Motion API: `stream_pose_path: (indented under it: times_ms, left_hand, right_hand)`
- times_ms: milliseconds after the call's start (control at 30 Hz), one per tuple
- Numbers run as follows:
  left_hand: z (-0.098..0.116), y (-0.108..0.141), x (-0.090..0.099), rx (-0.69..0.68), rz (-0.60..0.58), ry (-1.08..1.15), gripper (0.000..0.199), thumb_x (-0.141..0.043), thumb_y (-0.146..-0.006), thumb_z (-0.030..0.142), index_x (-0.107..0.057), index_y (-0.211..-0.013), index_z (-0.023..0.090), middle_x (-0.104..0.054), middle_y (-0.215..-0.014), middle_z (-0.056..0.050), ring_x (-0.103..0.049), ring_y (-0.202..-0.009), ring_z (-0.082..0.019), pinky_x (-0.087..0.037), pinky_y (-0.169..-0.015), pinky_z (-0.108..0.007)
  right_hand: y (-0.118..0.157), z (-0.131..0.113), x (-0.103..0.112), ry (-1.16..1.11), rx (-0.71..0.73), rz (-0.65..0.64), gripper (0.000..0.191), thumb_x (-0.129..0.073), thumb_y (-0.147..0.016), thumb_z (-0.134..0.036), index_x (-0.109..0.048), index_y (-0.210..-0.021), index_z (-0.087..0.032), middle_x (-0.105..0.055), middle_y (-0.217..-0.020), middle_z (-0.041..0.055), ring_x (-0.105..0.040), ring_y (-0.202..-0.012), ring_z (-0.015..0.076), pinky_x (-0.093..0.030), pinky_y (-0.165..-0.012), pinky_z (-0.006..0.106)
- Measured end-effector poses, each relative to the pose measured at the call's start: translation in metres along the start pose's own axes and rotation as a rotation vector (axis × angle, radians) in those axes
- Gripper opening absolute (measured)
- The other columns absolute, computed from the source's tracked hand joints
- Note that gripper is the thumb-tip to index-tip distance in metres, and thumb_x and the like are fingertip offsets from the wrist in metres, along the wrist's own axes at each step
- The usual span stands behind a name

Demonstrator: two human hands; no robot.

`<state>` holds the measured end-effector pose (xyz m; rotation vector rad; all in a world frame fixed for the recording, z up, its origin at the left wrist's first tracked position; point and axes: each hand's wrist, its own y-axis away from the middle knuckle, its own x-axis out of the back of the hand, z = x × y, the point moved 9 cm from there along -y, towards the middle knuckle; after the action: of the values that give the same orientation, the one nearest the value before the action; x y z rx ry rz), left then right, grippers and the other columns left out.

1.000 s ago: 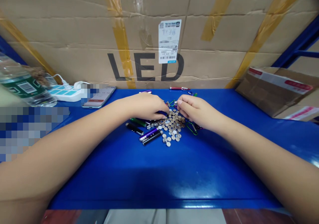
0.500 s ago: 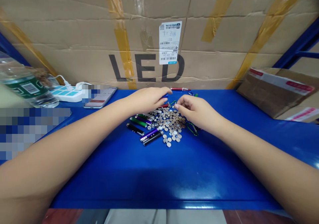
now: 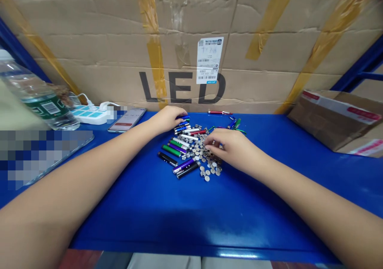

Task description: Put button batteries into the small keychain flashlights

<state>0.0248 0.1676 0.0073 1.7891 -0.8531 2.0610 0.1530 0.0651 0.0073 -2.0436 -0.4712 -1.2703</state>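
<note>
My left hand (image 3: 171,118) is at the far end of a row of small pen-like flashlight tubes, its fingers closed on a blue flashlight tube (image 3: 186,118). Below it lie white, red, green, purple and black tubes, among them a green tube (image 3: 171,151) and a black tube (image 3: 167,159). A pile of silver button cells (image 3: 207,178) spreads to the right of the tubes. Over the right side of this pile, my right hand (image 3: 226,143) has its fingers curled and pinched low; whatever is between the fingertips is too small to make out.
A red pen-like light (image 3: 220,112) lies at the back, near blue and green pieces with carabiners (image 3: 235,123). At left are a phone (image 3: 127,120), a power strip (image 3: 92,115) and a water bottle (image 3: 48,105). A cardboard box (image 3: 332,119) stands at right; a large carton (image 3: 182,61) walls the back.
My left hand has moved left with the blue tube, away from my right hand, to the row's far end. My right hand has come lower and nearer, over the button cells. The view has shifted slightly.
</note>
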Motion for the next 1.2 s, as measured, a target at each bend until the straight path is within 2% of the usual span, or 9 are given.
stream_pose_path:
  times_ms: [200, 333, 467, 567, 800, 967, 1067, 1133, 1200]
  left_hand:
    - [-0.007, 0.0, -0.002, 0.006, -0.003, -0.015, 0.03, -0.052, -0.087, 0.032, -0.064, -0.111, 0.019, -0.067, -0.112, -0.007, -0.06, -0.103, -0.022, -0.045, -0.091, -0.035]
    - [-0.018, 0.002, 0.0, 0.066, 0.056, -0.015, 0.038, -0.045, -0.09, 0.043, -0.062, -0.116, 0.022, -0.06, -0.123, -0.008, -0.053, -0.114, -0.024, -0.039, -0.099, -0.04]
    - [-0.021, 0.003, -0.013, 0.041, -0.001, 0.084, 0.043, -0.036, -0.095, 0.04, -0.058, -0.122, 0.015, -0.057, -0.127, -0.011, -0.05, -0.119, -0.02, -0.036, -0.104, -0.034]
    - [-0.02, 0.004, -0.019, 0.028, -0.037, 0.097, 0.043, -0.035, -0.095, 0.037, -0.059, -0.12, 0.013, -0.058, -0.126, -0.012, -0.051, -0.119, -0.02, -0.038, -0.103, -0.033]
    - [-0.015, 0.004, -0.012, 0.047, 0.023, 0.113, 0.04, -0.039, -0.094, 0.038, -0.06, -0.12, 0.016, -0.058, -0.127, -0.009, -0.052, -0.117, -0.021, -0.039, -0.101, -0.036]
    - [0.013, 0.003, 0.005, -0.077, 0.147, 0.149, 0.033, -0.038, -0.095, 0.033, -0.066, -0.104, 0.018, -0.065, -0.113, -0.006, -0.056, -0.108, -0.019, -0.041, -0.097, -0.035]
    - [0.038, 0.007, 0.014, -0.188, 0.169, 0.173, 0.028, -0.043, -0.094, 0.031, -0.068, -0.096, 0.018, -0.067, -0.104, -0.005, -0.058, -0.101, -0.018, -0.041, -0.094, -0.034]
    - [0.058, 0.011, 0.018, -0.279, 0.106, 0.214, 0.023, -0.051, -0.09, 0.032, -0.069, -0.089, 0.017, -0.068, -0.094, -0.004, -0.059, -0.093, -0.016, -0.043, -0.089, -0.031]
    - [0.078, 0.015, 0.016, -0.349, -0.049, 0.29, 0.018, -0.058, -0.086, 0.032, -0.069, -0.088, 0.018, -0.069, -0.09, -0.002, -0.06, -0.087, -0.014, -0.045, -0.081, -0.027]
  right_hand:
    - [0.004, -0.025, -0.003, -0.081, 0.102, -0.021, 0.009, -0.059, -0.083, -0.013, -0.065, -0.079, -0.019, -0.068, -0.081, 0.0014, -0.061, -0.078, 0.0153, -0.044, -0.072, 0.026]
    - [0.005, -0.031, -0.003, -0.088, 0.096, -0.007, 0.011, -0.058, -0.084, -0.012, -0.066, -0.08, -0.019, -0.069, -0.085, 0.0027, -0.061, -0.083, 0.0168, -0.045, -0.076, 0.027]
    - [0.003, -0.032, -0.004, -0.08, 0.073, 0.016, 0.011, -0.059, -0.084, -0.012, -0.066, -0.081, -0.019, -0.069, -0.085, 0.0034, -0.061, -0.082, 0.017, -0.045, -0.075, 0.028]
    - [0.002, -0.032, -0.011, -0.061, 0.064, -0.02, 0.009, -0.06, -0.083, -0.013, -0.067, -0.081, -0.018, -0.068, -0.085, 0.0044, -0.062, -0.082, 0.0176, -0.046, -0.075, 0.029]
    - [0.0, -0.028, -0.016, -0.015, 0.056, -0.006, 0.01, -0.058, -0.086, -0.016, -0.067, -0.084, -0.018, -0.068, -0.088, 0.0054, -0.061, -0.085, 0.0185, -0.046, -0.077, 0.03]
    - [-0.002, -0.023, -0.016, 0.029, 0.046, 0.006, 0.015, -0.053, -0.09, -0.021, -0.067, -0.086, -0.017, -0.068, -0.088, 0.0063, -0.061, -0.084, 0.0192, -0.045, -0.075, 0.03]
    - [0.0, -0.015, 0.001, 0.031, 0.024, 0.079, 0.02, -0.048, -0.092, -0.024, -0.067, -0.09, -0.017, -0.069, -0.09, 0.0062, -0.061, -0.082, 0.0184, -0.044, -0.075, 0.03]
    - [0.002, -0.003, 0.015, 0.035, -0.019, 0.118, 0.019, -0.049, -0.091, -0.025, -0.067, -0.091, -0.018, -0.069, -0.09, 0.0055, -0.062, -0.081, 0.0175, -0.044, -0.073, 0.029]
    - [0.004, 0.01, 0.024, 0.042, -0.066, 0.108, 0.017, -0.052, -0.089, -0.025, -0.067, -0.088, -0.018, -0.07, -0.087, 0.0044, -0.061, -0.077, 0.0166, -0.043, -0.069, 0.027]
